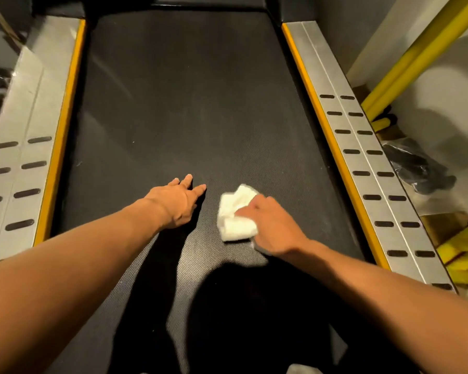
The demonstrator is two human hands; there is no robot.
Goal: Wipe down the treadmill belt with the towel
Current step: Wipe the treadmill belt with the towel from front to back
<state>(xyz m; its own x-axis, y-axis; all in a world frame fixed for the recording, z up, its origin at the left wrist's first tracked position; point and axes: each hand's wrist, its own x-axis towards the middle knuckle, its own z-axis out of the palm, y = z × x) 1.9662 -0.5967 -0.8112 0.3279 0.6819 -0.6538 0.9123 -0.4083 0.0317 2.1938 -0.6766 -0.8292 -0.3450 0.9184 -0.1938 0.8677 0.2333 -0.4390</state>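
The dark textured treadmill belt [184, 103] runs away from me down the middle of the view. A bunched white towel [235, 214] lies pressed on the belt a little right of centre. My right hand [273, 225] covers its right side and grips it. My left hand [177, 202] rests flat on the belt just left of the towel, fingers spread, holding nothing. Both bare forearms reach in from the bottom corners, casting dark shadows on the near belt.
Silver side rails with dark slots and yellow inner strips flank the belt on the left [19, 163] and on the right [368, 168]. A yellow frame bar [416, 58] slants at the right. A dark bundle [416, 168] and yellow parts [465, 252] lie beyond the right rail.
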